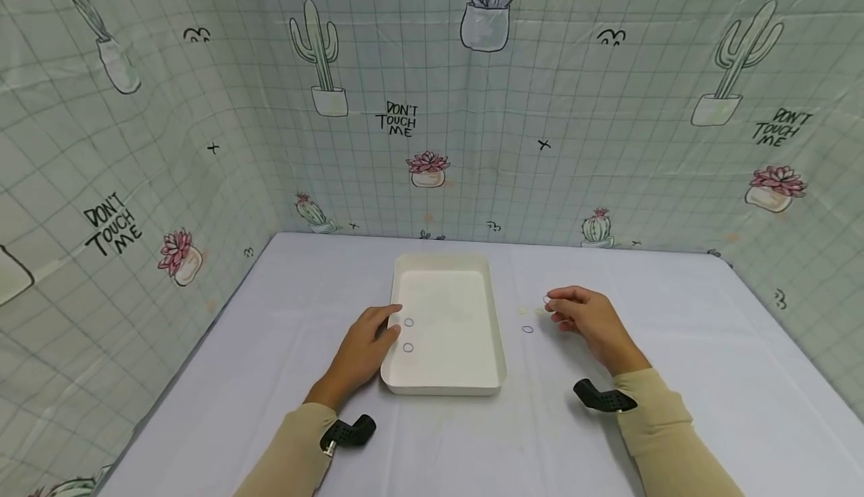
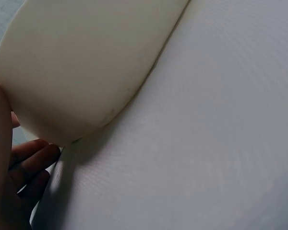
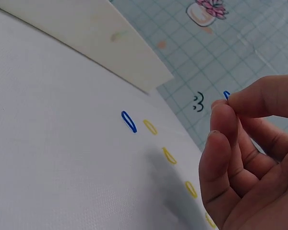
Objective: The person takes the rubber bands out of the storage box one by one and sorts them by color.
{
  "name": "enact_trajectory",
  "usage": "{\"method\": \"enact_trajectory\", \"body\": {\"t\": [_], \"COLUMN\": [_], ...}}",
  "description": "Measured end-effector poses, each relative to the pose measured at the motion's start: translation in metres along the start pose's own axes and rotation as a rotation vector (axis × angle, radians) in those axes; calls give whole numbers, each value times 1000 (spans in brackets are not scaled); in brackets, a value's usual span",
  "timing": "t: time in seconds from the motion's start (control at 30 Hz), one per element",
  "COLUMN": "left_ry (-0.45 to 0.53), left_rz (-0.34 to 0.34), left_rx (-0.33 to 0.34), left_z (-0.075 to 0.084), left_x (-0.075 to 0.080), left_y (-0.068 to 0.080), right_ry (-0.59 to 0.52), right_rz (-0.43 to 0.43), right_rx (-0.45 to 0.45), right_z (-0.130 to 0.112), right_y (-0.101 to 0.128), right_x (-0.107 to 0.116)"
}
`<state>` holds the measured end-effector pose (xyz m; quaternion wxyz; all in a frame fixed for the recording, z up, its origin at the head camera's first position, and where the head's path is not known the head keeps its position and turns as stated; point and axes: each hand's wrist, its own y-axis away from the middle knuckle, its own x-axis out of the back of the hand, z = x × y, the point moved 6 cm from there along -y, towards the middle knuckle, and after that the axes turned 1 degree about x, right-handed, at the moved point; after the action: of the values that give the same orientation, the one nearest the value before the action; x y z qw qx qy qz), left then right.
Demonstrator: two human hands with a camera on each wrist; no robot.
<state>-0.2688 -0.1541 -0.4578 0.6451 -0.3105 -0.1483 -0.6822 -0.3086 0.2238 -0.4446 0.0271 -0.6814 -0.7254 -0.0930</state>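
Observation:
A cream rectangular tray (image 1: 445, 390) lies on the table with two small blue rubber bands (image 1: 408, 322) near its left side. At its left rim, my left hand (image 1: 361, 347) grips the edge, thumb and index finger over the rim. Other fingers (image 2: 36, 160) of that hand rest against the outer wall in the left wrist view. Right of the tray, my right hand (image 1: 589, 322) is raised and pinches a blue rubber band (image 3: 226, 95) between thumb and index finger. Another blue rubber band (image 3: 129, 121) lies on the table below that hand, beside several yellow rubber bands (image 3: 169, 155).
White cloth covers the table (image 1: 445, 444). Behind and at the sides hangs a checked curtain (image 1: 513, 107) with cactus drawings. Black wrist cameras (image 1: 604, 397) sit on both sleeves.

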Motion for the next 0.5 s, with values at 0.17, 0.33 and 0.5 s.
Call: {"method": "enact_trajectory", "body": {"t": [0.17, 0.33, 0.5], "left_ry": [-2, 4, -6], "left_rz": [6, 10, -1], "left_rx": [-13, -12, -26], "left_z": [-1, -2, 0], "left_x": [1, 1, 1], "left_y": [0, 1, 0], "right_ry": [11, 20, 66], "right_rz": [17, 27, 46], "right_rx": [-9, -14, -42], "right_z": [1, 4, 9], "right_y": [0, -1, -2], "right_x": [-1, 0, 6]}}
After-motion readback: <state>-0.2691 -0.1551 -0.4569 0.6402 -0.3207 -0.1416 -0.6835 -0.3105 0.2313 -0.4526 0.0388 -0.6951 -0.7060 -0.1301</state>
